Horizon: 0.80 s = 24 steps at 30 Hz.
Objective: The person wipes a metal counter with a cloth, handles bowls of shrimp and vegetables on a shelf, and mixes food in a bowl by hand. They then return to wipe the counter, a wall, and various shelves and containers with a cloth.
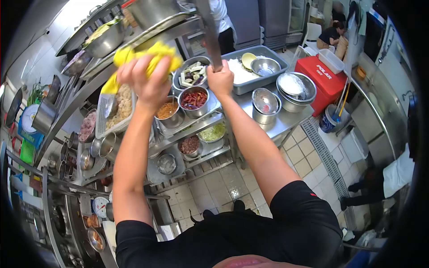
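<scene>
My left hand (145,82) is raised over the metal shelf unit, its fingers closed on a bunched yellow cloth (163,54). A loose end of the cloth hangs down at the left. My right hand (220,81) is wrapped round an upright steel post (208,33) of the shelf. Between my arms stand a bowl of cut eggplant (193,75), a steel pot of dried red chilies (194,99) and a pot with orange-brown contents (167,110). Left of my left forearm is a white basket (103,117) holding pale, lumpy pieces.
Steel bowls (267,105) and a grey tub (255,85) stand on the counter at right. Beyond are a red cooler (319,78) and a floor drain (328,154). Overhead, a shelf carries a large pot (154,13). Other people are at the back and at right.
</scene>
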{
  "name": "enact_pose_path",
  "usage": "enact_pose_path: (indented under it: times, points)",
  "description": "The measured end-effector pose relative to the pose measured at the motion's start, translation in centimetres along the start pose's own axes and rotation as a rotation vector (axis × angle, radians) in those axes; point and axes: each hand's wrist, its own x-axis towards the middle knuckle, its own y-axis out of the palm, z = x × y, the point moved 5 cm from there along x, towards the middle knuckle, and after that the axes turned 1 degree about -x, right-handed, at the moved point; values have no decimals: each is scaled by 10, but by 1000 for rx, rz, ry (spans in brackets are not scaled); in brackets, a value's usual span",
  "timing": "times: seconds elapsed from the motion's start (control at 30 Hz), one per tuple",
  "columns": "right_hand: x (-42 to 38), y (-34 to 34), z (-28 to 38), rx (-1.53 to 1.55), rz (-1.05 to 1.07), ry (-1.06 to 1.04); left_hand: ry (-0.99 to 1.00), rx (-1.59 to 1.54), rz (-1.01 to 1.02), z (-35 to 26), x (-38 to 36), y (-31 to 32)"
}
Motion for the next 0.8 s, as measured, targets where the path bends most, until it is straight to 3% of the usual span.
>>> enact_pose_path:
  times: [0.07, 0.13, 0.23, 0.33, 0.7, 0.73, 0.8]
  points:
    - [0, -2, 1, -22, -1, 0, 143, 55, -91, -22, 44, 42]
    - [0, -2, 2, -20, 59, 17, 103, 91, 13, -32, 83, 85]
    - [1, -3, 1, 1, 96, 46, -42, 217, 374, -42, 84, 143]
    - [2, -5, 2, -2, 80, 43, -113, 158, 186, -60, 69, 146]
    - [0, -3, 5, 106, 72, 3, -123, -53, 474, -74, 18, 145]
    - [1, -2, 1, 152, 44, -78, -88, -60, 422, -78, 9, 143]
    - [4, 9, -12, -55, 118, -259, -136, -229, 575, -82, -16, 149]
